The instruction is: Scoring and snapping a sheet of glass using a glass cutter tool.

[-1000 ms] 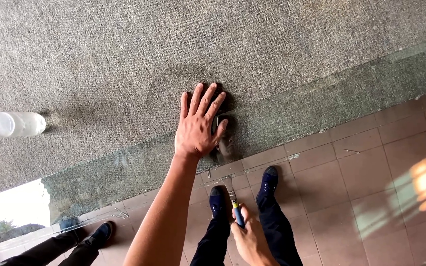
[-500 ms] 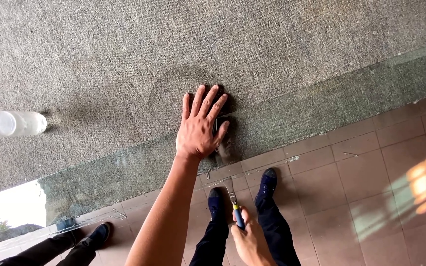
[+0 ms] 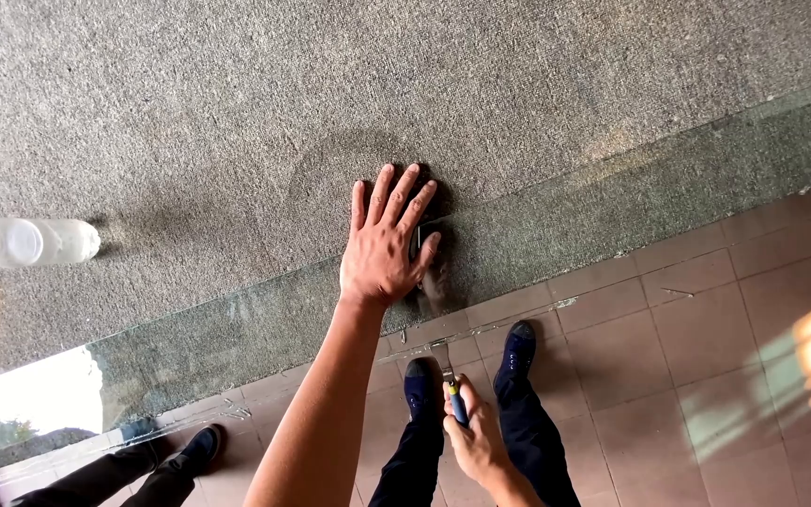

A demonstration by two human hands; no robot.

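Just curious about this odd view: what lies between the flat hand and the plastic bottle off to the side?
In the head view, only bare grey carpet lies between the left hand and the bottle.

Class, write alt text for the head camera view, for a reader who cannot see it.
The left hand presses flat, fingers spread, on grey carpet beside a glass strip, while the right hand grips a blue-handled tool above brown floor tiles. A clear plastic bottle lies at left.
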